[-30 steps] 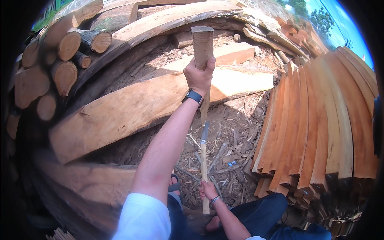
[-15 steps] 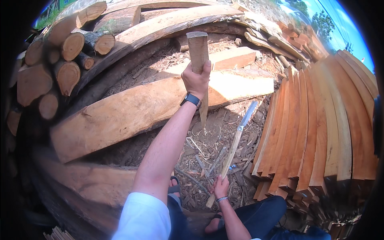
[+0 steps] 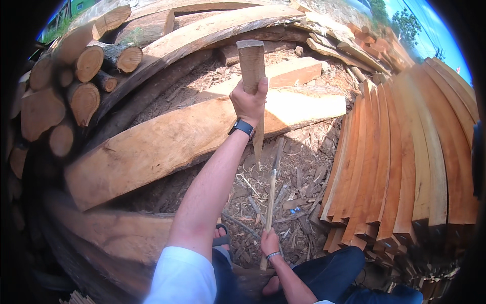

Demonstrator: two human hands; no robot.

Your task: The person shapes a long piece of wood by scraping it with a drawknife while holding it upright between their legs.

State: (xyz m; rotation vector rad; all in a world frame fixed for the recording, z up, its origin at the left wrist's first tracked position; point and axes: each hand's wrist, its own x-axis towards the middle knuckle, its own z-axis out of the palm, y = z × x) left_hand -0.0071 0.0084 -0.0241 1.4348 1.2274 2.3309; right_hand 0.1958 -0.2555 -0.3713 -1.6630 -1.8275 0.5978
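Observation:
Out in front, my left hand [image 3: 248, 103] is wrapped round a thick wooden stake [image 3: 251, 63], held upright. Its squared top rises above my fist and its lower end tapers to a point near the littered ground. Closer in, my right hand [image 3: 271, 243] grips the wooden handle of a long-handled machete [image 3: 272, 197]. The machete's narrow metal blade points away from me, just right of the stake's tip, apart from it as far as I can tell. A large sawn slab [image 3: 167, 139] lies behind the stake.
Cut logs [image 3: 85, 101] are piled at the left. Long sawn boards [image 3: 385, 157] form a stack on the right. A curved timber [image 3: 212, 31] crosses the back. Bark and wood chips [image 3: 304, 157] cover the ground by my sandalled foot [image 3: 221, 236].
My right hand has swung the machete leftward, bringing its blade from the right over beside the stake's lower end. My left hand and the stake have hardly moved.

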